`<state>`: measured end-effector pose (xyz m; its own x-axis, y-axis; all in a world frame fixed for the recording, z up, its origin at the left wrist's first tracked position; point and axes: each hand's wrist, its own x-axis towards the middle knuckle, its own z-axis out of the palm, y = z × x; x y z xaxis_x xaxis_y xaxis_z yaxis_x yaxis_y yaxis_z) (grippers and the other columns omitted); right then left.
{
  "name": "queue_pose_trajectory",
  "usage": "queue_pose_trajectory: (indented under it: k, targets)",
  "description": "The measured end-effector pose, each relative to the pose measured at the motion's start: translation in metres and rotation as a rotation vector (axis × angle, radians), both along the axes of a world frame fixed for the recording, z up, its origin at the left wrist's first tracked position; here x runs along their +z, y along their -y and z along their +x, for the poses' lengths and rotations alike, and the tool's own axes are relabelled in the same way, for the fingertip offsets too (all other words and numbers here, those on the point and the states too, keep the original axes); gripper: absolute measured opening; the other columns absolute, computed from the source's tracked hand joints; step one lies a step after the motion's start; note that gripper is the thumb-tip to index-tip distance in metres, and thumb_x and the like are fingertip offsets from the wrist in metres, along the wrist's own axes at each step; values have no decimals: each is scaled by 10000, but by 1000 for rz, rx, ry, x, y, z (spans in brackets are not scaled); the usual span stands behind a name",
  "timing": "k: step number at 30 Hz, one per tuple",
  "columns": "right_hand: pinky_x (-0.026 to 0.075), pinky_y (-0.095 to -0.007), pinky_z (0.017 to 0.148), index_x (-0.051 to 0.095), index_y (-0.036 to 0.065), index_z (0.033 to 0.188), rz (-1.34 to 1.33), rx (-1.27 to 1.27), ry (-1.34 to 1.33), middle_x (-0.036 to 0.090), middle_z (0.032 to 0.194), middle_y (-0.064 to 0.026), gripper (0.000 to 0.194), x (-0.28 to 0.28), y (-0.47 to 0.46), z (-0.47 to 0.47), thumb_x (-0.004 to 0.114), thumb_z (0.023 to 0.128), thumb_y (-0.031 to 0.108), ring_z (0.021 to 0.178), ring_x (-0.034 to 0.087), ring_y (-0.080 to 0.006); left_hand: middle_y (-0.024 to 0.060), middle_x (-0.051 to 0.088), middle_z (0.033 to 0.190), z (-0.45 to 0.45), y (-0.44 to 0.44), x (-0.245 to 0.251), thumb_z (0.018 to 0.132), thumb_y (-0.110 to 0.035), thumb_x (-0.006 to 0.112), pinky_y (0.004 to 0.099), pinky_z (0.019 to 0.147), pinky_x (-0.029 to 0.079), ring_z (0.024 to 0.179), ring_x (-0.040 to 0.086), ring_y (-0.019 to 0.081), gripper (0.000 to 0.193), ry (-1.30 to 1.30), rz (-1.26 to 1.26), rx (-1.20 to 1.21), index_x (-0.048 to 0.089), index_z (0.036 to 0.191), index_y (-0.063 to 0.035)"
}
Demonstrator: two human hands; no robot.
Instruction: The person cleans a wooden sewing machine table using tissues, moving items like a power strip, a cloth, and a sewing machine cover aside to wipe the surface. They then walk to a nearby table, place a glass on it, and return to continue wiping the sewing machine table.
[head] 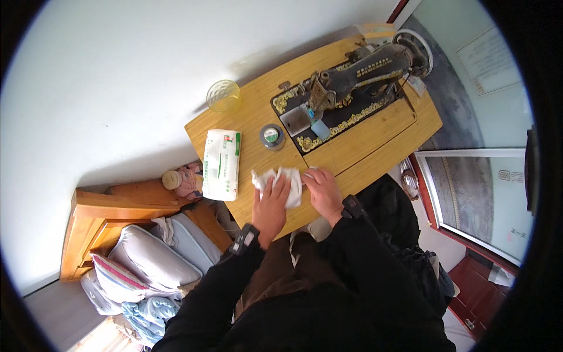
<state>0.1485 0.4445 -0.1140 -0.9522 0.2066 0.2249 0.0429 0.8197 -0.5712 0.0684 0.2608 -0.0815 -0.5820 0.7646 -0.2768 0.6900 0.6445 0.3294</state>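
My left hand (270,211) lies flat over a crumpled white tissue (294,189) on the wooden sewing-machine table (259,165). Just right of the tissue, my right hand (324,192) rests with bent fingers near the table's front edge. A small white bit shows by its fingertips, and whether they grip it is unclear. To the left lies a white and green tissue pack (221,165). Beyond the tissue stands a dark round container (272,137) with a white and green top.
A black sewing machine (365,70) with gold decoration fills the table's far right. By its needle end lies a small light-blue plastic item (320,129). A yellow tumbler (223,97) stands near the wall. Left of the table is a bed with pillows (154,257).
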Motion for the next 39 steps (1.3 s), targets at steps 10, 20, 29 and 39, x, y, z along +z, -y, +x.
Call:
queue_pose_trajectory:
  k: [10, 20, 29, 39]
  targets:
    - [478, -369, 926, 666, 50, 1111, -240, -404, -77, 644, 1057, -130, 208, 40, -32, 27, 585, 923, 10, 1026, 609, -320, -6, 404, 1583, -27, 24, -16, 777, -159, 712, 693, 1150, 234, 1484, 332, 284, 792, 14, 127, -143, 438, 1518, -213]
    - [425, -267, 564, 640, 67, 849, -1471, -263, 25, 629, 759, -35, 174, 170, -26, -78, 594, 995, 151, 679, 580, -106, -14, 370, 1602, -28, 25, -24, 785, -264, 713, 690, 1137, 257, 1485, 332, 262, 814, 3, 166, -148, 409, 1539, -208]
    - [548, -445, 748, 501, 91, 1427, 148, 102, 376, 716, 987, -178, 823, 146, -12, -281, 878, 718, 273, 893, 711, -335, -26, 374, 1598, -28, 25, -25, 785, -274, 731, 702, 1135, 254, 1482, 334, 262, 815, 31, 167, -146, 415, 1536, -236]
    - [576, -451, 794, 503, 51, 1396, 270, 107, 689, 703, 1008, -177, 1013, 144, 12, -316, 940, 582, 467, 976, 706, -353, -22, 334, 1622, -30, 29, -24, 790, -257, 699, 658, 1181, 217, 1514, 276, 250, 837, 71, 221, -126, 369, 1557, -195]
